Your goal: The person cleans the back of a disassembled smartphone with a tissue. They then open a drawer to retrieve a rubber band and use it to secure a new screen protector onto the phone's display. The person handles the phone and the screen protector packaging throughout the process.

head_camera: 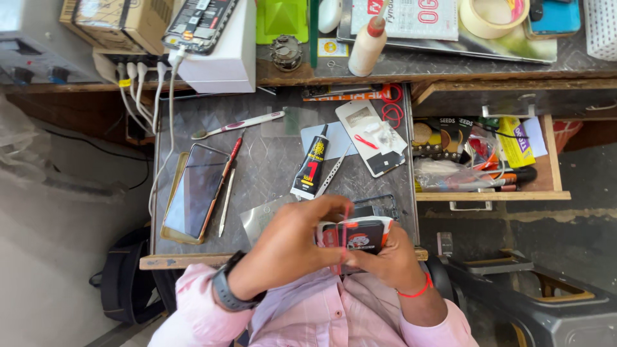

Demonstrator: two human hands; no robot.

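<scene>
Closest to the camera, above a pink shirt front, both hands meet over a small phone (360, 236) with a red, black and white printed back. The right hand (392, 260) cups it from beneath, fingers closed on its lower edge, a red thread at that wrist. The left hand (292, 247) (the one with a dark watch) comes over from the left side, fingers curled shut on the phone's left end and pinching a red rubber band (346, 234) that runs across the phone's short way. The phone's long axis lies left to right, between the two palms, so both hands are equally near it and nothing stands between them.

Just beyond the knuckles, on the pulled-out metal tray (270, 160), lie a grey film sheet (260, 217) and a dark phone frame (379, 204), both partly hidden by the hands. Farther left sits a larger smartphone (195, 191) face up with a red-tipped tool (232, 154) just beside it. Mid-tray are a black glue tube (310, 168), tweezers (334, 171), a toothbrush (238, 124) and a white card (371, 136). At the far side, an open wooden drawer (553, 167) of packets sits to the right, and a squeeze bottle (367, 45) stands on the bench top.
</scene>
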